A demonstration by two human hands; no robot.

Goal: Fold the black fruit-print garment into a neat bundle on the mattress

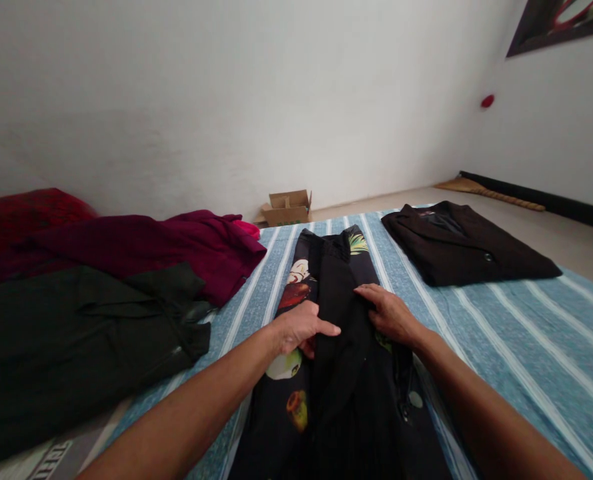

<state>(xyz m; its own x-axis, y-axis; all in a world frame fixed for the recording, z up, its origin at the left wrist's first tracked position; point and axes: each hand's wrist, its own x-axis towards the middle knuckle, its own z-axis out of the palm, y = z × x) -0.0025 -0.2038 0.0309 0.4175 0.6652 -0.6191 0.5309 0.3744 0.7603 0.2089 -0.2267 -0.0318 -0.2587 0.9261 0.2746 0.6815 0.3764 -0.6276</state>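
Note:
A black jacket (336, 373) with a colourful fruit print lies lengthwise in front of me, its sides folded inward and its collar end pointing away. A zip shows along its right part. My left hand (299, 328) is on the left folded edge, thumb side stretched over the plain black strip and the other fingers curled at the cloth. On the right edge, slightly farther off, my right hand (389, 313) grips the fabric with bent fingers. Some fingertips of both hands are hidden.
Under the jacket is a blue-and-white striped sheet (501, 340). A folded dark brown garment (466, 250) lies at right. Dark green (76, 333) and maroon (176, 250) garments are heaped at left, near a red bundle (31, 213). An open cardboard box (287, 210) stands beyond the sheet, by the wall.

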